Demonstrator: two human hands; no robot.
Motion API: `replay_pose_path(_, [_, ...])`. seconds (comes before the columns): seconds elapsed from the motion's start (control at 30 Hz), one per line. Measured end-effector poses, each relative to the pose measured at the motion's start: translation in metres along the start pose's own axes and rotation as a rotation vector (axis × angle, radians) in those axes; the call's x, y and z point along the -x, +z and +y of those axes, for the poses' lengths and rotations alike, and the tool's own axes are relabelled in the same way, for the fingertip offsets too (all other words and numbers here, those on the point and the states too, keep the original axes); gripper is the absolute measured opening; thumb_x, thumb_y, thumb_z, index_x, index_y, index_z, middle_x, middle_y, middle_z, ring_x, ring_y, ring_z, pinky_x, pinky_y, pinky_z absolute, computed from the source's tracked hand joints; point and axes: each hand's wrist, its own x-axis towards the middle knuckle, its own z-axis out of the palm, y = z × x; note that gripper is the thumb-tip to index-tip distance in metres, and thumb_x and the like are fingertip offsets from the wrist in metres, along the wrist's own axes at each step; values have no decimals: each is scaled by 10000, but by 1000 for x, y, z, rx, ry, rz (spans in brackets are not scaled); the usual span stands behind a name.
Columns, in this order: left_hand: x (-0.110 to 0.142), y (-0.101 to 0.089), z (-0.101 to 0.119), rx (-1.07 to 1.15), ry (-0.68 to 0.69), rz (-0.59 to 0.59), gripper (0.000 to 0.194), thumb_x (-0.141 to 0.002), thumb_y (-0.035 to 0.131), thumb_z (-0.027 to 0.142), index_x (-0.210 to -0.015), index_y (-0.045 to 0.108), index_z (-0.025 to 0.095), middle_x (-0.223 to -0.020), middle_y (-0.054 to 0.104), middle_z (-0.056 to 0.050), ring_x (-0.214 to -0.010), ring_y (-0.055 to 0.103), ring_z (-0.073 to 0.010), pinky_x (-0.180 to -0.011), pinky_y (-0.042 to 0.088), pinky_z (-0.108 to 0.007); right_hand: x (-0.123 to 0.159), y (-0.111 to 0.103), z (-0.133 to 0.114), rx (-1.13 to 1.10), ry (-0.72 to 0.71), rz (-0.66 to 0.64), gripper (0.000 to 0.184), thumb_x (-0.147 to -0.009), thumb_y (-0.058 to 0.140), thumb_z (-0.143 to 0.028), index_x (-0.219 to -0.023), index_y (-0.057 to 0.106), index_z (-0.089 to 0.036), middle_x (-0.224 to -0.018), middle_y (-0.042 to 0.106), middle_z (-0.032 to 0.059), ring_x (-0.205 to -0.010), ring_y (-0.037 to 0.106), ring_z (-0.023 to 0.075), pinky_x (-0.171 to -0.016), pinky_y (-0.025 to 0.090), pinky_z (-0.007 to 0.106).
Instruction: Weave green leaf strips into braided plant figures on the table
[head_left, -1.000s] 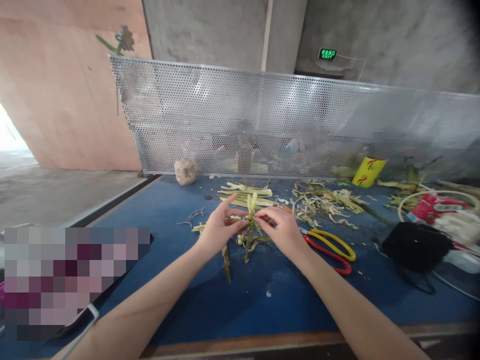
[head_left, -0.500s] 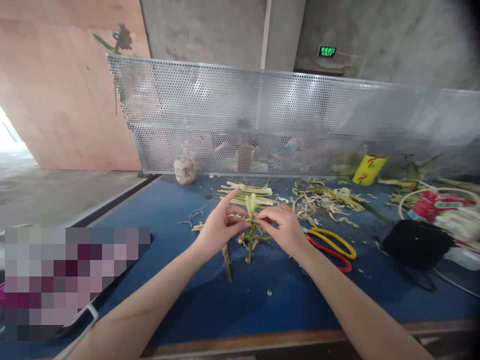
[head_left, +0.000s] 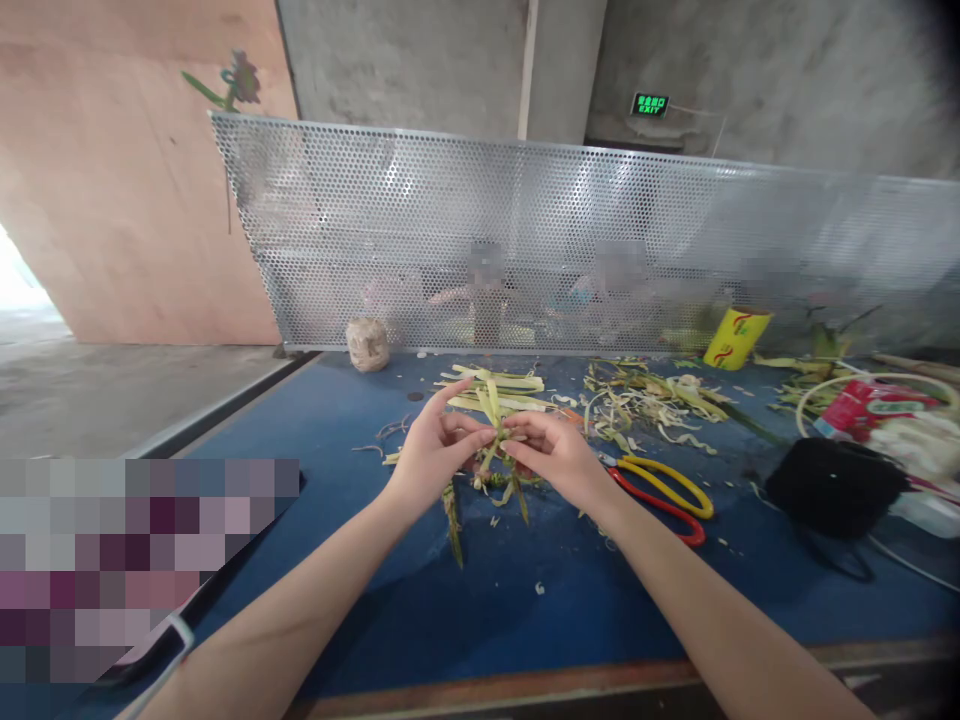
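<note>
Between my hands is a small bundle of pale green plant strips (head_left: 491,402), its tips pointing up and crossing at my fingertips. My left hand (head_left: 429,452) pinches it from the left between thumb and fingers, the index finger stretched out. From the right, my right hand (head_left: 559,458) closes thumb and fingertips on the same bundle. Fingers partly hide where the strips meet. Just below lie dark green stalk pieces (head_left: 453,530) and small scraps. Scissors (head_left: 666,492) with one yellow and one red handle rest beside my right wrist.
Cut pale strips (head_left: 517,382) lie beyond my hands, with a heap of shavings (head_left: 645,395) to their right. A yellow roll (head_left: 739,338), a black pouch (head_left: 834,487) and a red packet (head_left: 874,408) are at right. A wrapped lump (head_left: 367,345) stands by the perforated metal screen (head_left: 450,200).
The bundle has turned: its upper strips lean left and spread, and the stalk that hung straight down no longer shows so. My right fingers have shifted slightly; both hands stay close together.
</note>
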Motion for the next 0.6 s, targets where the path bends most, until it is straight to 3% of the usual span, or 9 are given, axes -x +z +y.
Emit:
replay_pose_path(0.27, [1,2,0,3,22,-14,759,-658,680,193,-1295,267,214,-645,542,35,-566,561,-124,-471,545,-260,-1,-1,-3,24,-27,44,180,-720,601,-279,-880,603,-196,-726,636,10,-566,583,118,-480,482,227])
replay_pose_path(0.43, [2,4,-3,-86,94,-17,670,-693,647,212,-1263,295,211,-660,492,37,-582,550,-127,-473,561,-274,0,1,-5,-55,15,49,186,-715,603,-257,-891,596,-201,-730,641,-2,-498,592,111,-485,493,246])
replay_pose_path(0.6, [3,4,-1,-98,80,-20,666,-717,619,254,-1276,257,215,-796,494,0,-606,549,-123,-444,552,-264,-1,1,0,-49,-36,35,211,-713,605,-243,-921,587,-211,-804,644,17,-641,628,146,-569,524,278])
